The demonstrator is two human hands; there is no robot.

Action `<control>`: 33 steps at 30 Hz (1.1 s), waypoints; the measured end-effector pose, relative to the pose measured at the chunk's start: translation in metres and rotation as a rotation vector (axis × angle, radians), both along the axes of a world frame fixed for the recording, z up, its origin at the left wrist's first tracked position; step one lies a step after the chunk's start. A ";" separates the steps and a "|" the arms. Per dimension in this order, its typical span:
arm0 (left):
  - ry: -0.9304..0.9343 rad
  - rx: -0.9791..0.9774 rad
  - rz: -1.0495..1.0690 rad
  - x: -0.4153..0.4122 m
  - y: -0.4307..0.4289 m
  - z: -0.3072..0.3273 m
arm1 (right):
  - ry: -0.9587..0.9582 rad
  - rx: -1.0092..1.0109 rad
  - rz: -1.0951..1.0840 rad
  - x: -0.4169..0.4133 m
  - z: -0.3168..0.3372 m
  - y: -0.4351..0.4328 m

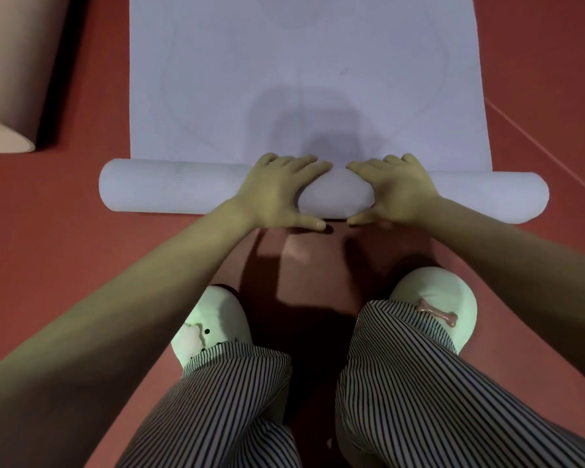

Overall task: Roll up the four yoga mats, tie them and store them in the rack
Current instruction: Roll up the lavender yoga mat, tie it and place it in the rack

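A pale lavender yoga mat (304, 79) lies flat on the red floor and stretches away from me. Its near end is rolled into a thick tube (169, 187) lying crosswise in front of my feet. My left hand (277, 194) and my right hand (395, 192) sit side by side on the middle of the roll. Their fingers are spread over its top and far side, and the thumbs lie along its near lower edge. A second mat, beige and rolled up (11, 79), lies at the far left.
The red floor (537, 79) surrounds the mat on both sides. My feet in pale green slippers (217, 322) and striped trousers stand just behind the roll. A thin line crosses the floor at the right.
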State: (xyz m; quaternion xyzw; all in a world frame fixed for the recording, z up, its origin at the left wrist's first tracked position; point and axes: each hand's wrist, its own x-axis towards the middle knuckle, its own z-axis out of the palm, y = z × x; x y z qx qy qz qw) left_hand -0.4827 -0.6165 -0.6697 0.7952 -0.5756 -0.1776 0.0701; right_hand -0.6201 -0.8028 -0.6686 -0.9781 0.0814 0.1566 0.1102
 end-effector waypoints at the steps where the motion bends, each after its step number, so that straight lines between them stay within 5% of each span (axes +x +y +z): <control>1: -0.072 -0.029 -0.015 -0.003 0.002 -0.004 | 0.018 0.018 0.002 0.003 0.001 -0.002; 6: -0.053 0.212 0.026 0.006 -0.013 0.003 | 0.094 0.037 -0.037 0.011 0.002 -0.008; 15: 0.043 0.151 0.075 0.008 -0.018 0.008 | 0.206 0.113 -0.068 0.018 0.011 -0.007; 26: 0.340 0.485 0.054 0.004 0.014 0.011 | 0.444 0.573 -0.244 0.003 0.006 0.025; 30: 0.095 0.162 -0.080 -0.001 0.027 0.004 | 0.447 0.641 -0.220 0.005 0.007 0.021; 33: -0.135 -0.083 0.013 -0.024 0.052 -0.009 | 0.454 0.689 -0.214 0.005 0.008 0.019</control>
